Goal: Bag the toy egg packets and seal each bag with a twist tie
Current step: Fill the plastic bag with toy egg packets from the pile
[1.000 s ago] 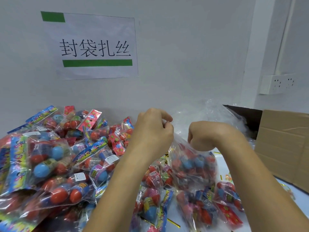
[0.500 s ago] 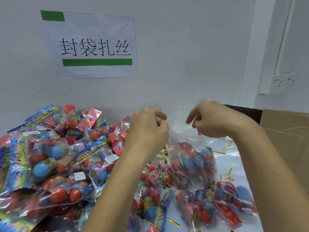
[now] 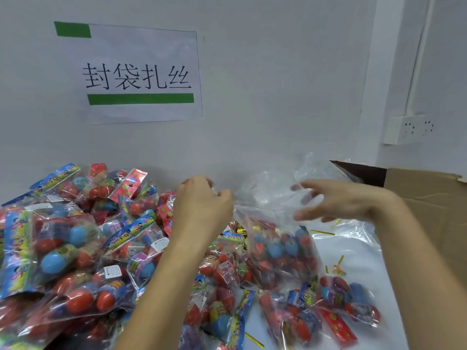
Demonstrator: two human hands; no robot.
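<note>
We see a clear plastic bag (image 3: pixel 280 251) filled with toy egg packets at the centre of the table, its body resting among loose packets and its gathered neck drawn up toward the left. Our left hand (image 3: pixel 202 200) has its fingers curled tight, pinching that twisted neck of the bag at the top. Our right hand (image 3: pixel 336 203) hovers just to the right of the neck with fingers spread and loosely bent, clamped on nothing; its fingertips are blurred against the crumpled clear film behind them, so we cannot tell whether they brush the plastic.

In front of the bag lie more packets of red and blue eggs (image 3: pixel 298 317), and a large heap of toy egg packets (image 3: pixel 75 248) fills the left side of the table, reaching back to the wall. Thin gold twist ties (image 3: pixel 322 232) lie scattered on the white table surface (image 3: pixel 353 251) to the right of the bag, with another (image 3: pixel 254 340) near the front edge. A pile of empty clear bags (image 3: pixel 273 188) sits behind our hands.

At the right stands an open cardboard box (image 3: pixel 429 198). On the wall hangs a paper sign (image 3: pixel 139 74) with green bars and black Chinese characters, and further right a white power socket (image 3: pixel 409 128).
</note>
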